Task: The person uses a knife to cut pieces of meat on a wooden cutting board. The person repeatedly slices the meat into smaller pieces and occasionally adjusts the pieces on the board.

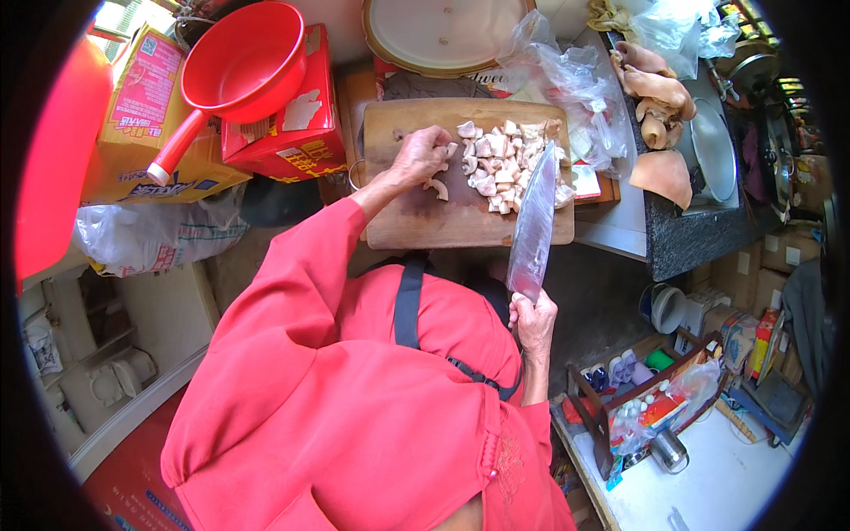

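Note:
My right hand (533,320) is wrapped round the handle of a broad kitchen knife (537,226). Its blade points away from me over the right part of a wooden cutting board (398,221), with the tip by a pile of diced pale meat (496,164). Left of the pile, my left hand (423,157) rests low over the board. Its fingers are curled together at a small pale piece of meat, partly hidden by the fingers. A curved strip of meat (437,188) lies just below these fingers.
Larger pieces of meat (655,88) and a cut slab (664,177) lie on the right counter by a metal basin (714,150). Crumpled plastic bags (584,97) border the board. A red dipper (243,66) sits on a red box (288,133) at left.

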Tool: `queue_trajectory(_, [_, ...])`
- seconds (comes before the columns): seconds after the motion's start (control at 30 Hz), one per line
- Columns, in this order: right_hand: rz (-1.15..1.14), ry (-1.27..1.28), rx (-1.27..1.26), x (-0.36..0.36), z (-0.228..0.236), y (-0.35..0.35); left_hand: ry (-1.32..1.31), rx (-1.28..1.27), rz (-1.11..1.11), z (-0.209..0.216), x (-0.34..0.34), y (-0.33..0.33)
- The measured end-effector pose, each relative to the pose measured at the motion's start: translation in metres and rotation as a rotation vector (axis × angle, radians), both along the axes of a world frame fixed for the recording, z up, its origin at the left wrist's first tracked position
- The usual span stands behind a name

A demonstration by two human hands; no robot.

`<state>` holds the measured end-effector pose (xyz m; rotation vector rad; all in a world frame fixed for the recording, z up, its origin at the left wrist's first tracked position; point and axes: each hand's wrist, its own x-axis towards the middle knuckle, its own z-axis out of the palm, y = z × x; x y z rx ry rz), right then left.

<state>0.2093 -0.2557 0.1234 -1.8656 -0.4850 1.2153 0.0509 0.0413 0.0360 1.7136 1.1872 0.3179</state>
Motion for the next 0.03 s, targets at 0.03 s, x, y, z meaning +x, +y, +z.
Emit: queue_trajectory(0.03, [-0.001,0.009,-0.009,0.0000,0.0003,0.0006,-0.008,-0.011,0.006,0.0003,0.0007,0.0029])
